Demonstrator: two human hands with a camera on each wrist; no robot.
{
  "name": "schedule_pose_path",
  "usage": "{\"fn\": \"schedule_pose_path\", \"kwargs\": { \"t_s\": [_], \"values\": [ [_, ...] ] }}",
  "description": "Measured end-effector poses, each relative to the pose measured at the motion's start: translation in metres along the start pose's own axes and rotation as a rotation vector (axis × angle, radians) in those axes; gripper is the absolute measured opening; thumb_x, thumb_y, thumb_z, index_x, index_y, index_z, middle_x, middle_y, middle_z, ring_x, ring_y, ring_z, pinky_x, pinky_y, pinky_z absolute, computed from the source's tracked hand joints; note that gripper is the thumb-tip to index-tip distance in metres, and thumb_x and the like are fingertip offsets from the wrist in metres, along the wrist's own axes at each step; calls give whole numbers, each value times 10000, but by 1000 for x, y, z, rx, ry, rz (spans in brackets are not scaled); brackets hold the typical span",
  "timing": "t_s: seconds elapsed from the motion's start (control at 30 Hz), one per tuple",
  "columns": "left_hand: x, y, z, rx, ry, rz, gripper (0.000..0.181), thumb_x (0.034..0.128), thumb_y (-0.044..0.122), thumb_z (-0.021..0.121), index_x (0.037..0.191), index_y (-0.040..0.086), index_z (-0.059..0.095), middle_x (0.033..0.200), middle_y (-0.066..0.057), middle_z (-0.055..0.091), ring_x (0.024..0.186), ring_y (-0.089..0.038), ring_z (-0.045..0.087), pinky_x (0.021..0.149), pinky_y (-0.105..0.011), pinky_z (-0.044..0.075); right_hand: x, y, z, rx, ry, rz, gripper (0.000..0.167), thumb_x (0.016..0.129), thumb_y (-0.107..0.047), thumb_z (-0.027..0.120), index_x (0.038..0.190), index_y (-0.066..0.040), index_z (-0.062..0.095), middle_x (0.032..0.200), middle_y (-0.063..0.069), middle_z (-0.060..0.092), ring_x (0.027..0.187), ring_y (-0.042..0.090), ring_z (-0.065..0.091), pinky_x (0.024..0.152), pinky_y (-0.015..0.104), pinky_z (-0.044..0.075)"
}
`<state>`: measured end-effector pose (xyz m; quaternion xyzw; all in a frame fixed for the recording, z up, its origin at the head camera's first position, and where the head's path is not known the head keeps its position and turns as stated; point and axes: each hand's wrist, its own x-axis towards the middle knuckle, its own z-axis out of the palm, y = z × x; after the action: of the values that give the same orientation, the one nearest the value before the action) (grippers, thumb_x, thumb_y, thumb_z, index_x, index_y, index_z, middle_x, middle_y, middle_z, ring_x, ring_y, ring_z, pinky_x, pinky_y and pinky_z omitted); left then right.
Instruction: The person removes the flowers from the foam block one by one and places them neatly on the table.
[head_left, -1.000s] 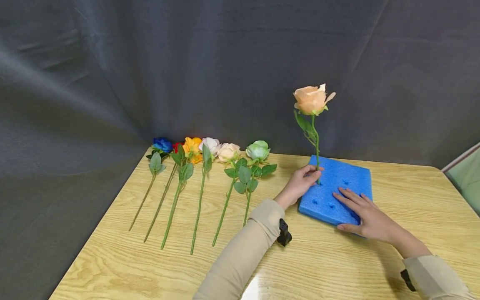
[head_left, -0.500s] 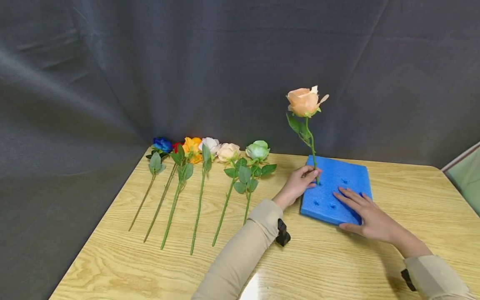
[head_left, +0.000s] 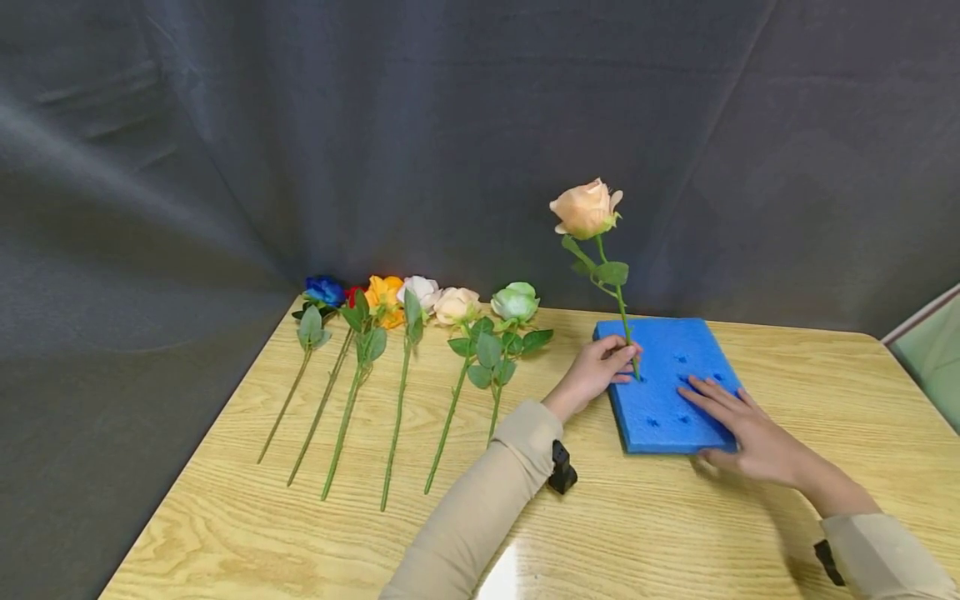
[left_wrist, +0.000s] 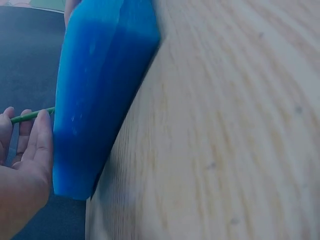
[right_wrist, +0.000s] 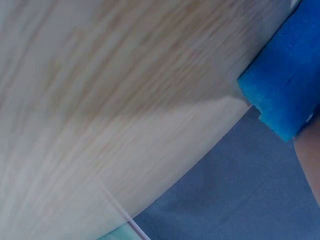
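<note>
A peach rose (head_left: pixel 585 210) with a green stem stands tilted to the left, its stem's lower end in a hole of the blue foam block (head_left: pixel 660 342). My left hand (head_left: pixel 592 372) pinches that stem low down, just above the foam; in the left wrist view the fingers and thumb meet round the green stem (left_wrist: pixel 31 115) beside the block's side. My right hand (head_left: pixel 753 433) rests with spread fingers on the block's right part. Several small holes show in the block's top. In the right wrist view only a sliver of the right hand (right_wrist: pixel 311 150) shows at the edge.
Left of the block several artificial roses lie on the wooden table (head_left: pixel 615 533): blue (head_left: pixel 325 290), red (head_left: pixel 353 294), orange (head_left: pixel 385 293), white (head_left: pixel 422 292), cream (head_left: pixel 457 306) and green (head_left: pixel 515 301). A dark curtain (head_left: pixel 465 142) hangs behind the table.
The foam block has turned on the table, its near edge shifting right. The peach rose's head has swung left and its stem leans more. The right hand has moved slightly right with the block.
</note>
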<state>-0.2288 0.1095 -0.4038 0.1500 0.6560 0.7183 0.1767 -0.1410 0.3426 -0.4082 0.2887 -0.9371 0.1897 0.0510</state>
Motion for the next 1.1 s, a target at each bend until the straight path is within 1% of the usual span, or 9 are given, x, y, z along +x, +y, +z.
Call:
{"fn": "schedule_pose_path", "kwargs": {
  "t_s": [0.13,0.27,0.33,0.43,0.57,0.77,0.83,1.0,1.1],
  "values": [
    [-1,1,2,13,-17,6,277,1004,199,472,1143,0,606,1181,-162,634,996,-205,652,809,-240,579,1,-3,-4,32,-33,86,706,893,-266,653,1503,-161,314,1541,245,268,1501,326,60,1157,662,-63],
    [-1,2,3,9,-19,7,277,1005,195,474,1147,-4,605,1182,-172,635,983,-210,657,797,-244,583,4,-6,-6,24,-58,153,592,983,-278,521,1517,-180,284,1552,255,234,1487,386,66,1143,680,-49],
    [-2,2,3,19,-11,13,273,1005,198,476,1143,3,610,1170,-166,642,984,-216,662,794,-247,585,4,-6,-5,-1,-63,166,582,996,-294,494,1523,-202,266,1561,244,220,1489,383,53,1138,687,-34],
    [-3,2,3,51,0,33,271,1006,204,477,1138,13,618,1150,-161,651,989,-228,669,780,-242,587,4,-6,-3,-40,-61,169,600,992,-319,499,1529,-235,243,1572,224,206,1494,363,42,1137,689,-19],
    [-4,3,3,89,16,64,283,1009,215,473,1151,17,615,1136,-156,653,998,-234,674,754,-212,581,4,-7,-2,-49,-71,178,614,989,-335,502,1532,-237,232,1577,219,196,1493,368,39,1142,682,-29],
    [-8,15,-5,70,41,105,311,1015,229,461,1198,9,585,1127,-154,639,1038,-277,673,779,-215,580,5,-8,-4,-40,-85,196,612,993,-342,490,1533,-221,228,1582,217,179,1485,396,42,1146,673,-52],
    [-10,20,-9,59,30,113,318,1016,222,461,1217,2,574,1132,-165,635,1046,-288,670,799,-225,581,4,-8,-4,-39,-84,198,611,995,-340,487,1534,-218,226,1584,214,174,1487,390,37,1148,669,-57],
    [-20,26,-20,62,-7,100,322,1012,193,468,1275,28,557,1129,-170,627,1011,-282,675,824,-245,582,2,-8,-3,-37,-78,194,610,996,-330,489,1534,-211,227,1583,216,176,1496,358,18,1157,652,-74],
    [-27,27,-27,76,-24,86,331,1007,179,476,1318,82,538,1093,-168,624,942,-284,674,862,-337,584,1,-8,-2,-37,-75,194,610,997,-328,485,1535,-212,222,1587,209,169,1499,348,9,1164,635,-91]
  ]
}}
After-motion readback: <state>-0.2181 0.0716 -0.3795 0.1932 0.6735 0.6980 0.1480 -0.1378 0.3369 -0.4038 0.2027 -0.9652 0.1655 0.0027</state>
